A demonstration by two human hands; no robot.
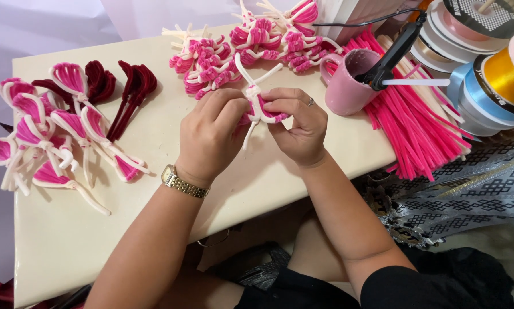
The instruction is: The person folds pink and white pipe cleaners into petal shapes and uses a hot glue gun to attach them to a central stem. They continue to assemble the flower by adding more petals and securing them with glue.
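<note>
While both hands work above the middle of the cream tabletop [154,229], the left hand [211,134] and right hand [297,123] pinch the same small pink-and-white pipe-cleaner bow [261,109] from opposite sides, fingertips pressed together on its looped wings. The bow is held just over the tabletop, between the two hands; two white stems stick up from its centre in a V, and one white tail hangs below. The left wrist carries a gold wristwatch [182,182]; a ring sits on a finger of the right hand. To the left lie finished pink-and-white petal shapes [56,137], with dark red pipe-cleaner loops [125,88] just beside them. At the far edge sits a heap of pink-and-white bows [251,43]. To the right of the hands stands a pink mug [348,83], with a black glue gun [397,48] resting in it, nozzle down. Beside the mug lies a bundle of straight hot-pink pipe cleaners [411,126], partly overhanging the tabletop edge. Stacked ribbon spools [485,74], orange, blue and white, lie at the far right.
</note>
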